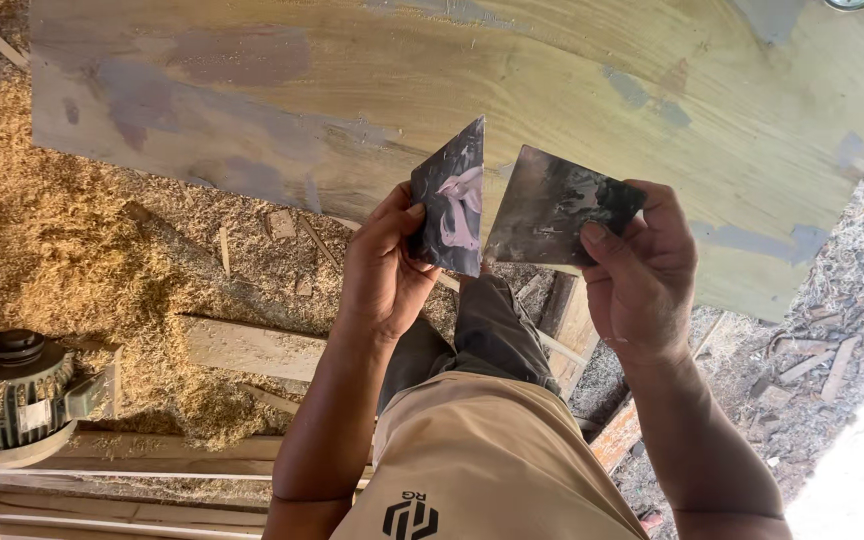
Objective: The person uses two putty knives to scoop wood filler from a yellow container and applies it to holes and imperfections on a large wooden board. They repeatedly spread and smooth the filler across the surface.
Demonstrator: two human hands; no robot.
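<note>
Plywood sheet patched grey, sawdust floor, left hand and right hand each gripping a scraper

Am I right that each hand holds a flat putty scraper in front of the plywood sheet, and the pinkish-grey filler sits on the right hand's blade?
Not quite. In the head view the pinkish-grey filler sits on the blade in the left hand, not the right. The right hand holds the darker scraper, which shows only grey smears. Both are held in front of the plywood sheet.
</note>
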